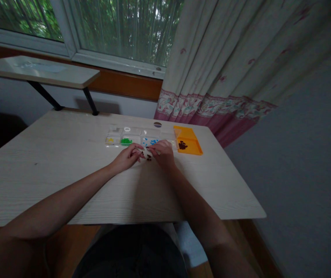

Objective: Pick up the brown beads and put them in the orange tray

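My left hand point(129, 156) and my right hand point(163, 152) meet over the middle of the table, fingers bent inward. Between their fingertips is a small white piece with dark red-brown bits point(146, 155) on it; its kind is too small to make out. Both hands are closed on it. Just beyond them stands a row of clear plastic boxes with raised lids: one has yellow pieces point(110, 140), one green pieces point(126, 141), one blue pieces point(154, 142). Right of my right hand, an open orange case point(193, 146) holds dark red-brown pieces point(182, 145). My right hand partly hides the boxes behind it.
The pale wooden table point(67, 170) runs to a wall on the right. A raised shelf point(52, 73) on black legs stands at the back left. A round dark disc point(157, 124) lies behind the boxes. A curtain point(212, 77) hangs beside the window.
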A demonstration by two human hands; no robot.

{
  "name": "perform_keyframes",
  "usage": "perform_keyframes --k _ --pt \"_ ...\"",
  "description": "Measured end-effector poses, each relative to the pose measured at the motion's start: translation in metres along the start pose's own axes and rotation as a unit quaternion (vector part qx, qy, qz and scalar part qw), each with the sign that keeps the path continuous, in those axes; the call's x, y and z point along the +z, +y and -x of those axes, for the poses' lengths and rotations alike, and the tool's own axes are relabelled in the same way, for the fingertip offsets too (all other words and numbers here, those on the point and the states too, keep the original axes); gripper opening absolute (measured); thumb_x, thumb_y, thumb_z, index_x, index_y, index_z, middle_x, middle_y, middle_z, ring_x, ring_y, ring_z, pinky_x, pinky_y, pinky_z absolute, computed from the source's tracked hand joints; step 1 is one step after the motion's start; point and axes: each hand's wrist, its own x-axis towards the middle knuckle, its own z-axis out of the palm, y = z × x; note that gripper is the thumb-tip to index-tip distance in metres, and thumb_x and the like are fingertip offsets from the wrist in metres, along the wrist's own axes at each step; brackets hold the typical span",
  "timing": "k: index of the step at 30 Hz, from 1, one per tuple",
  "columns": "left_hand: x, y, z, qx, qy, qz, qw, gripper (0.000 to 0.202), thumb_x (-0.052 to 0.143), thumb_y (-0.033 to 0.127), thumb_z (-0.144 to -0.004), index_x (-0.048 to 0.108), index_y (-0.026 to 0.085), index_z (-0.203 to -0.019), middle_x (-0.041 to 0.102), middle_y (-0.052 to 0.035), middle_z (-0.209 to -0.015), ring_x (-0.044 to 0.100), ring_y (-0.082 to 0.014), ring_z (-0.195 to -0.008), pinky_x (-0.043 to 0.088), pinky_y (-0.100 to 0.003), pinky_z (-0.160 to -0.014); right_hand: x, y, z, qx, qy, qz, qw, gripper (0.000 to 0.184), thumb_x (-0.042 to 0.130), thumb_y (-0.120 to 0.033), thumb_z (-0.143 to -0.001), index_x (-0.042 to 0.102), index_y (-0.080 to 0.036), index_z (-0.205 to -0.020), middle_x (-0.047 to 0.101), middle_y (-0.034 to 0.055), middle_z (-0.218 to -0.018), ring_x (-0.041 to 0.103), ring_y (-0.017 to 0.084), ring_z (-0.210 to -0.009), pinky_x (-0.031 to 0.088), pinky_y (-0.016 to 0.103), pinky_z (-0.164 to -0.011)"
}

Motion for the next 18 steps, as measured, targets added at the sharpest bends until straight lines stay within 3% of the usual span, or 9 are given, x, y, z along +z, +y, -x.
perform_keyframes --k 5,9,13,18 --pt "0.0 -0.002 0.001 0.013 0.024 -0.053 0.998 0.034 0.057 0.042 -0.089 0.057 0.017 -0.112 0.065 -0.0029 -0.084 0.057 -0.0118 -0.068 0.044 -0.022 -0.061 -0.029 0.05 0.001 0.117 0.114 0.041 0.986 0.021 0.059 -0.033 -0.091 0.077 -0.02 -0.09 0.072 0.0065 -0.087 0.057 0.022 -0.09 0.039 0.036 -0.087" --pt "-0.001 -0.002 0.001 0.011 0.039 -0.071 0.997 0.033 0.055 0.043 -0.089 0.06 0.017 -0.109 0.059 -0.0003 -0.077 0.05 -0.011 -0.062 0.039 -0.021 -0.056 -0.044 0.088 0.011 0.234 0.18 0.109 0.949 0.026 0.055 -0.033 -0.09 0.077 -0.019 -0.09 0.072 0.0083 -0.09 0.055 0.024 -0.093 0.037 0.038 -0.09" --pt "-0.001 -0.003 0.001 0.023 0.055 -0.104 0.993 0.03 0.054 0.042 -0.09 0.062 0.018 -0.106 0.054 0.0014 -0.073 0.047 -0.0109 -0.061 0.036 -0.021 -0.056 -0.043 0.104 0.02 0.324 0.171 0.152 0.918 0.029 0.056 -0.036 -0.087 0.077 -0.017 -0.089 0.072 0.0114 -0.095 0.052 0.026 -0.097 0.036 0.039 -0.087" --pt "-0.003 -0.001 0.002 0.046 0.081 -0.169 0.981 0.026 0.051 0.038 -0.09 0.064 0.018 -0.102 0.053 0.0006 -0.072 0.047 -0.013 -0.065 0.038 -0.023 -0.06 -0.038 0.105 0.024 0.336 0.156 0.174 0.912 0.031 0.053 -0.036 -0.087 0.077 -0.016 -0.09 0.07 0.0139 -0.098 0.05 0.029 -0.099 0.036 0.04 -0.084"
